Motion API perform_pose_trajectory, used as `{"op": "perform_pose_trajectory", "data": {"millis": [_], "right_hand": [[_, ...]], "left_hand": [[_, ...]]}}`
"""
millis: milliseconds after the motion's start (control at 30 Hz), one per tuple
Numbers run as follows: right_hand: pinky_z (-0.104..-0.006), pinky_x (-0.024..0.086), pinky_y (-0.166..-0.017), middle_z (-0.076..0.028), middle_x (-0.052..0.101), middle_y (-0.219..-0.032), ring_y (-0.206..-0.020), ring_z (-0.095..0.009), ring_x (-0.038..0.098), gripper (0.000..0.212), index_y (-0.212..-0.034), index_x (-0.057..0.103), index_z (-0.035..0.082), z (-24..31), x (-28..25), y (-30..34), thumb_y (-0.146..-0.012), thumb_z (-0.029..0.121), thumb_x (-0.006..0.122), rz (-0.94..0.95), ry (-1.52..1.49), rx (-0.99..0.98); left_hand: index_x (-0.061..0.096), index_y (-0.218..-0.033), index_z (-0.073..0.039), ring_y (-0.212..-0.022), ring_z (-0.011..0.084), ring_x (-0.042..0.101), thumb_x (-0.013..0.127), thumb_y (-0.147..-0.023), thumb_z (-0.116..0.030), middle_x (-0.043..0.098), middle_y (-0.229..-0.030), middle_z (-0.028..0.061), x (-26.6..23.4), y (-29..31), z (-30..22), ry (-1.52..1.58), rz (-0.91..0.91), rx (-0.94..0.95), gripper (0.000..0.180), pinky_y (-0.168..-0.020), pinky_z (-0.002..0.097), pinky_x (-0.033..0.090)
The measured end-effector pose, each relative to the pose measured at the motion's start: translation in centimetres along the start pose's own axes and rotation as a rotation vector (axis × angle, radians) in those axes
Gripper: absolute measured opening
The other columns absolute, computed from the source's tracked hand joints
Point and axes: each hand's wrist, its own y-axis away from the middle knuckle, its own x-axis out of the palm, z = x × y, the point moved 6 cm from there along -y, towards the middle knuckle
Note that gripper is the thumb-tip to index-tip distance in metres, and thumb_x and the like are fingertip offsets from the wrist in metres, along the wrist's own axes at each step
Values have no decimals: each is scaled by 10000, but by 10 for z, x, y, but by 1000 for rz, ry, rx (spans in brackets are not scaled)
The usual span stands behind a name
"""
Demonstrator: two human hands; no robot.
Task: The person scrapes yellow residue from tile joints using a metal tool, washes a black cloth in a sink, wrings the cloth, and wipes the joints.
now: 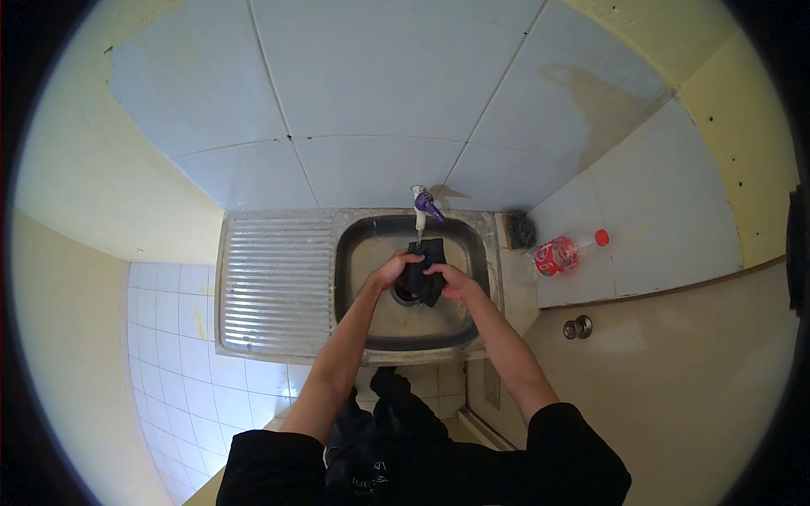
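Note:
My left hand (pixel 393 270) and my right hand (pixel 453 278) grip a small black cloth (pixel 432 250) from both sides, fingers closed on its edges. They hold it over the sink basin (pixel 388 327), just below the tap (pixel 420 218). The tap has a white body and a purple handle (pixel 428 205). What looks like a thin stream of water falls from the spout onto the upper part of the cloth. Beneath my hands, the round drain (pixel 404 296) is partly covered by the cloth.
A ribbed metal drainboard (pixel 277 278) extends left of the basin. At the back right corner sits a dark scouring sponge (pixel 521 229). A clear bottle (pixel 558 255) with a red cap and label is to its right. A door with a round knob (pixel 578 327) stands at right.

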Motion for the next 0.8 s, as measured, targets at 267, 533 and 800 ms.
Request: {"op": "perform_pose_trajectory", "data": {"millis": [267, 533, 800], "right_hand": [[-489, 558, -795, -169, 637, -1008, -917, -335, 653, 309, -1128, 521, 11, -3, 16, -15, -840, 91, 602, 2, -176, -101], [-215, 427, -477, -51, 543, -783, -610, -110, 502, 181, -1030, 512, 28, 5, 64, -29, -882, 116, 567, 157, -232, -197], [-199, 238, -321, 37, 380, -562, -409, -53, 326, 196, -814, 481, 103, 1, 47, -21, -902, 248, 579, 265, -440, 10]], "left_hand": [[584, -1133, -62, -1010, 179, 576, 600, -859, -389, 646, -1006, 71, -3, -15, -5, 118, 204, -83, 426, -826, 322, 470], [591, -1109, -107, -1042, 187, 578, 586, -873, -533, 638, -990, 69, -56, -19, 36, 255, 134, -177, 486, -860, 397, 500], [521, -1227, -108, -1314, 272, 438, 611, -883, -381, 498, -1364, 126, 30, -20, 12, 539, 194, -84, 448, -1016, 401, 440]]}}
